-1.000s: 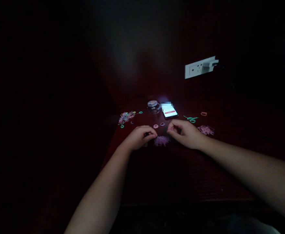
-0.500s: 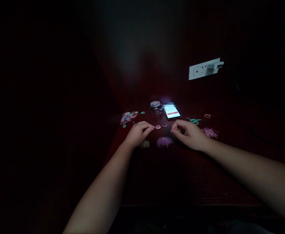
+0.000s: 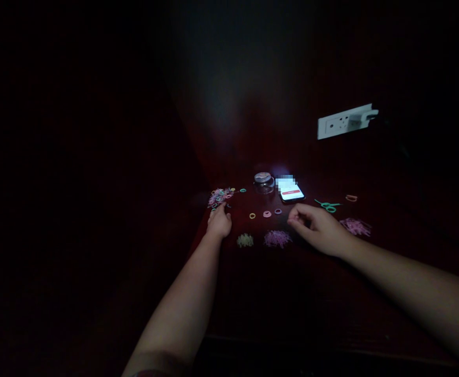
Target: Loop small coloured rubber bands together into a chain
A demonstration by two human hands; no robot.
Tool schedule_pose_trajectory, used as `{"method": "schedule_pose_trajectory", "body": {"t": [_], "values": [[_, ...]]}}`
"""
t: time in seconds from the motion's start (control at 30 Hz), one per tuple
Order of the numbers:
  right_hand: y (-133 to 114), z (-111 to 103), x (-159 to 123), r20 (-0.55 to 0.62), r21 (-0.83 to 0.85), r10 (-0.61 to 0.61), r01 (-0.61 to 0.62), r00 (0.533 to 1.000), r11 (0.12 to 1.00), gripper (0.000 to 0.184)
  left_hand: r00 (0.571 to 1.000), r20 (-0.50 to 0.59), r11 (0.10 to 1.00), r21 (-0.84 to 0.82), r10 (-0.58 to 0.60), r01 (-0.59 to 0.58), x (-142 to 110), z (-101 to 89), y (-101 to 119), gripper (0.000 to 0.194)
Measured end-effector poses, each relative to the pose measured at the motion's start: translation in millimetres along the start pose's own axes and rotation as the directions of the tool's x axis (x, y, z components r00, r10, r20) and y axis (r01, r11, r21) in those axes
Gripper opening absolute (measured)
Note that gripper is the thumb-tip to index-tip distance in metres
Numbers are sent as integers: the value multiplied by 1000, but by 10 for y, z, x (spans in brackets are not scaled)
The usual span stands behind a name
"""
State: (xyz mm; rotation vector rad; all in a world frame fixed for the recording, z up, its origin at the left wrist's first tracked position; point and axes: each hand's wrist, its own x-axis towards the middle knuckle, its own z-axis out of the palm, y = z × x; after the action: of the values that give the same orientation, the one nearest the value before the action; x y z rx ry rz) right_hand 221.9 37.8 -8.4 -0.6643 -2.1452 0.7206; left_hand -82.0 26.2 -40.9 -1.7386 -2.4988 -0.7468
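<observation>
My left hand [image 3: 219,224] reaches to the mixed pile of small coloured bands [image 3: 218,198] at the table's left, its index finger stretched out at the pile's near edge. The fingertips are dim, and nothing shows held in them. My right hand [image 3: 317,228] rests with fingers curled and thumb near the fingertips; whether anything is pinched there is hidden. Between the hands lie a yellow ring [image 3: 252,215], a pink ring [image 3: 267,214] and a purple ring [image 3: 278,211]. Nearer me are a yellowish band pile [image 3: 245,240] and a purple band pile [image 3: 277,239].
A lidded clear jar [image 3: 264,184] stands at the back beside a lit phone [image 3: 292,195]. Past my right hand lie green scissors-like loops [image 3: 328,206], an orange-pink ring [image 3: 351,198] and a pink band pile [image 3: 357,226]. A wall socket [image 3: 341,123] holds a plug.
My left hand has moved left from beside the pink ring to the mixed pile, uncovering the yellow ring. My right hand keeps its curled pose. The view has shifted slightly.
</observation>
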Motion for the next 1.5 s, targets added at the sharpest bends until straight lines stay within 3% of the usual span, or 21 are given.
{"method": "schedule_pose_trajectory", "body": {"t": [0.2, 0.6, 0.77, 0.9, 1.07, 1.33, 1.5], "values": [[-43, 11, -9, 19, -9, 6, -6, 1000, 1000, 15, 999, 50, 999, 43, 16, -19, -14, 18, 102, 44], [88, 4, -11, 9, 5, 12, -12, 1000, 1000, 16, 995, -100, 989, -148, -1, -13, 1, -148, 17, 20], [73, 5, -12, 8, 27, 10, -10, 1000, 1000, 15, 979, -171, 944, -293, 108, -155, -114, -233, 235, 15], [43, 26, -10, 15, 82, 43, -44, 999, 996, 13, 908, -231, 783, -460, 349, -418, -354, -254, 598, 11], [0, 44, -10, 7, 89, 61, -61, 998, 994, 17, 814, -195, 643, -524, 547, -558, -657, -278, 957, 10], [-47, 31, -11, 10, 129, 41, -42, 999, 991, 19, 719, -221, 602, -418, 659, -681, -707, -311, 1005, 14], [-20, 22, -11, -6, 89, 17, -17, 1000, 996, 18, 705, -219, 624, -340, 675, -703, -708, -310, 1007, 16]]}}
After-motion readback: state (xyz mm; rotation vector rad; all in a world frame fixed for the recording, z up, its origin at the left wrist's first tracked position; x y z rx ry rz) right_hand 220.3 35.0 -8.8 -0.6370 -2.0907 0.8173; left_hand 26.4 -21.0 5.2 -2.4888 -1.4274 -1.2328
